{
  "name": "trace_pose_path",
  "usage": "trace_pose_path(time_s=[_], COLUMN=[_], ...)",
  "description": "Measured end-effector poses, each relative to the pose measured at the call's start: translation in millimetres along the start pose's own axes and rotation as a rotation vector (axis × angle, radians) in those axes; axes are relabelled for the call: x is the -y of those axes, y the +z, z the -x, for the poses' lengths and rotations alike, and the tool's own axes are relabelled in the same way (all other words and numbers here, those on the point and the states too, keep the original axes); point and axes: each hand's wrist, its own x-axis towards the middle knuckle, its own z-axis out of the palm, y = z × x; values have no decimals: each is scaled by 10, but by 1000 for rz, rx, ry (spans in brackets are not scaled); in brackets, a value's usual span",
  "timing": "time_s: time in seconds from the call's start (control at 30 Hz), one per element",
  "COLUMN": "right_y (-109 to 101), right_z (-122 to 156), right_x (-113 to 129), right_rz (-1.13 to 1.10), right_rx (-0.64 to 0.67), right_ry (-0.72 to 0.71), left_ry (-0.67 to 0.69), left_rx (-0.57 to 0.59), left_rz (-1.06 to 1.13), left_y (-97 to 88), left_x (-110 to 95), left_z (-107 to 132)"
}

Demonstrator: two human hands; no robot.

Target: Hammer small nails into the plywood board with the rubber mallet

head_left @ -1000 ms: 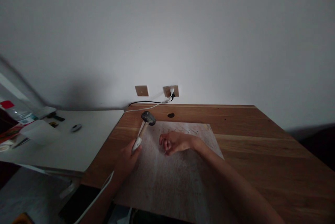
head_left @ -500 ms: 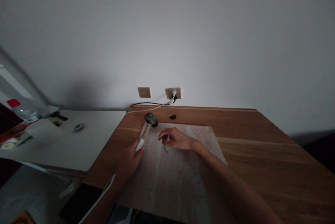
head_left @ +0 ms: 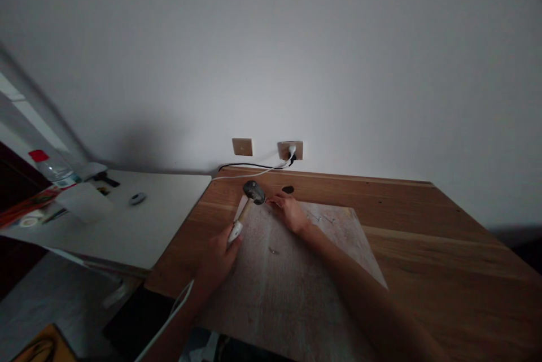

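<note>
My left hand point(head_left: 221, 256) is closed round the pale grip of a rubber mallet point(head_left: 254, 192). The mallet tilts up and away, its black head over the far left of a worn board point(head_left: 292, 294). Beside that head is my right hand point(head_left: 290, 210), fingers stretched toward it; whether they touch it I cannot tell. A small metallic nail-like piece point(head_left: 274, 251) is on the board between my forearms. Several thin metal nails or screws point(head_left: 320, 218) lie on the board, right of my right hand.
The board rests on a wooden table point(head_left: 423, 254) against the wall. Behind it are a wall socket point(head_left: 291, 150) with plugged cables and a dark round hole point(head_left: 288, 189). On the left, a white table point(head_left: 169, 204) holds a red-capped bottle point(head_left: 55, 170) and a roundish object point(head_left: 137, 199).
My right hand has moved away from the small metal piece, forward to the mallet's head. The left hand still holds the mallet. The view has shifted slightly left.
</note>
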Motion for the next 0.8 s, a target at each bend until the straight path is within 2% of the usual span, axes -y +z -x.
trace_pose_path(time_s=[0.13, 0.23, 0.5, 0.8], right_y=[14, 3, -11, -7], right_z=[61, 76, 94, 148], right_x=[4, -3, -3, -34], right_rz=[-31, -30, 151, 227], right_rx=[-18, 25, 87, 77], right_ry=[-13, -11, -96, -195], left_ry=[7, -11, -29, -16], left_rx=[-39, -50, -34, -21], left_rz=[-11, -43, -37, -30], left_y=[50, 69, 46, 68], left_x=[66, 83, 46, 79], left_z=[-1, 1, 3, -13])
